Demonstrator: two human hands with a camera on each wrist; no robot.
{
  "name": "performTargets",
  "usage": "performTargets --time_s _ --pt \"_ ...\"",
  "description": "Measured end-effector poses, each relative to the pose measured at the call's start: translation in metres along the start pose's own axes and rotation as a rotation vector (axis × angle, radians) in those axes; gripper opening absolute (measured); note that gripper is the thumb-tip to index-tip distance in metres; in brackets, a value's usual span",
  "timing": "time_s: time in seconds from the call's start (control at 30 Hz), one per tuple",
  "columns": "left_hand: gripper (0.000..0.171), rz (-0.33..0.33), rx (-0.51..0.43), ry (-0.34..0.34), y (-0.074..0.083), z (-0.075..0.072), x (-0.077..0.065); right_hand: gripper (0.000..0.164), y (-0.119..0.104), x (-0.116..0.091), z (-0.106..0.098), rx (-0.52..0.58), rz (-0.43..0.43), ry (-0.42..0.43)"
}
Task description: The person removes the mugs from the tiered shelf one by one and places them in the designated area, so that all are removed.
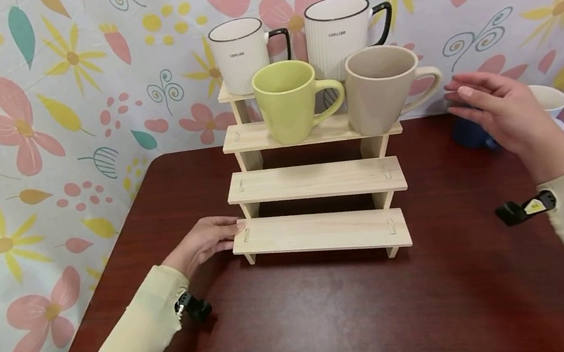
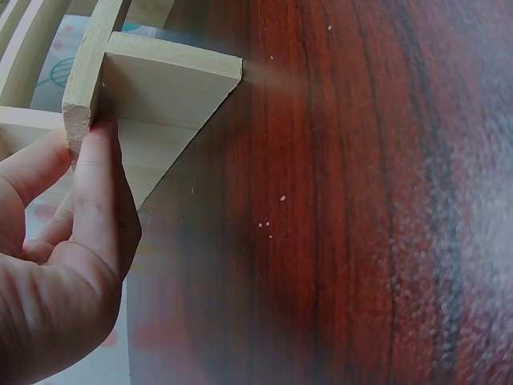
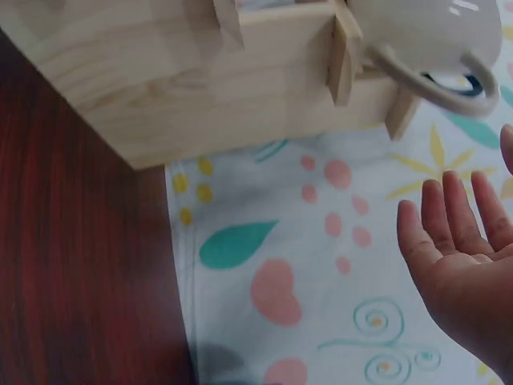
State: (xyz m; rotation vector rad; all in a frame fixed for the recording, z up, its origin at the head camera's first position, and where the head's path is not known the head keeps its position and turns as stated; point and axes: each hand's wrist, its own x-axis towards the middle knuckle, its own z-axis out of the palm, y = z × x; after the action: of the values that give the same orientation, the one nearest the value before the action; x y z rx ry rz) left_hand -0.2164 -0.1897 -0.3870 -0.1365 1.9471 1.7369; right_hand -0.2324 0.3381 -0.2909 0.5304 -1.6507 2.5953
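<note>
Pinching the wooden stand (image 1: 316, 181) at its near left end, the left hand (image 1: 208, 237) is apparently steadying it, while the right hand (image 1: 513, 113), fingers released and empty, is hovering right of the beige mug (image 1: 380, 99) on shelf 3 (image 1: 326, 127) from the near side, ideally avoiding bumping its handle (image 1: 437, 77).

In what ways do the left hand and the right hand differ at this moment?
The left hand pinches one end of the lowest shelf of the rack; the right hand holds nothing. The left hand is low; the right hand is higher, near the beige mug. Both come out of cream sleeves.
</note>
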Motion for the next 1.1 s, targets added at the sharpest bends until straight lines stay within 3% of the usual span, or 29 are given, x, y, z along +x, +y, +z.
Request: performTargets --time_s 0.2,0.37,0.5,0.67,0.83,1.03,1.1 --pt "0.052 0.001 0.006 0.002 -0.001 0.0 0.001 0.029 -0.002 0.009 0.023 -0.13 0.011 0.042" --pt "0.052 0.0 0.012 0.0 -0.002 -0.001 0.001 0.029 -0.003 0.016 0.036 -0.159 0.001 0.013" --pt "0.052 0.001 0.008 -0.001 -0.001 -0.001 0.002 0.027 -0.002 0.018 0.043 -0.231 -0.016 0.049" --pt "0.052 -0.003 0.012 0.001 0.0 -0.001 0.002 0.022 -0.001 0.019 0.048 -0.244 -0.048 0.096" --pt "0.052 -0.003 0.011 0.006 0.001 -0.001 0.002 0.019 0.001 0.019 0.057 -0.291 -0.068 0.194" --pt "0.052 -0.005 0.001 0.008 0.0 0.0 0.001 0.021 0.004 0.019 0.069 -0.44 -0.048 0.337" --pt "0.051 -0.005 -0.003 0.004 -0.001 0.0 0.001 0.022 0.004 0.02 0.071 -0.428 -0.047 0.358"
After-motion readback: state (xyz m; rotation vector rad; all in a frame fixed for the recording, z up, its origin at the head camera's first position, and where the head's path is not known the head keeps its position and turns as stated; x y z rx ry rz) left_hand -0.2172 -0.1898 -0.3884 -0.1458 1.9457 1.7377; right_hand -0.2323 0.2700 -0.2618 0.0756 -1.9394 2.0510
